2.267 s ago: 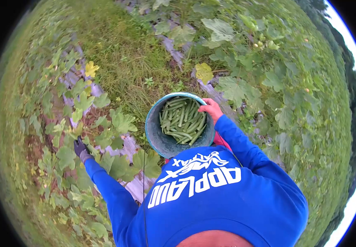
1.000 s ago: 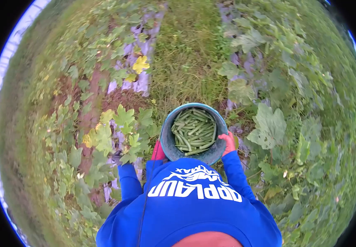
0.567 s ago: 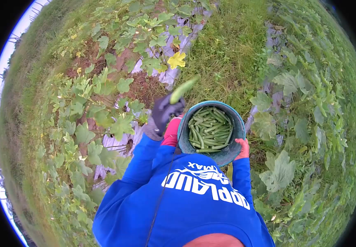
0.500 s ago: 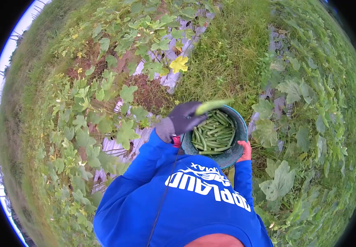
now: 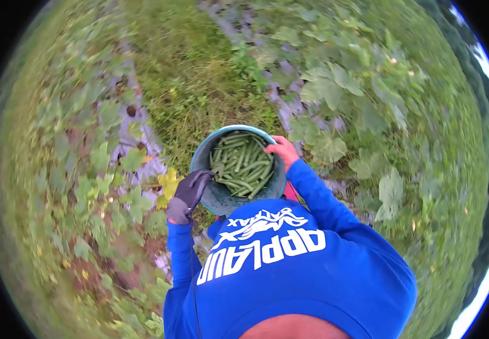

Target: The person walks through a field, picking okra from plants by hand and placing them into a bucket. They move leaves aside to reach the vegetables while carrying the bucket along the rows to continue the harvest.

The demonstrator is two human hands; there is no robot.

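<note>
Wide green field all around, blurred: broad lobed leaves of vine plants [image 5: 326, 85] on the far right side, smaller leafy plants [image 5: 109, 164] on the left, both growing through strips of pale grey plastic ground cover [image 5: 134, 127]. Between the two rows, a band of short grass [image 5: 188, 73].

In the lower middle, a bright blue long-sleeved sweatshirt with white letters [image 5: 289, 265], filling much of the view.

Just in front of the chest, a round teal plastic bucket [image 5: 207, 192], held up above the grass. Inside the bucket, many long slim green vegetables [image 5: 241, 164], lying across each other and filling about half of it.

On the right part of the rim, the right hand in a red glove [image 5: 281, 150], fingers curled over the edge and gripping it. At the left side of the bucket, the left hand in a dark grey glove [image 5: 190, 189], resting against the outer wall near the rim, fingers loosely bent and holding nothing that can be seen. Just beside this hand, one yellow leaf [image 5: 168, 183] low among the green ones.
</note>
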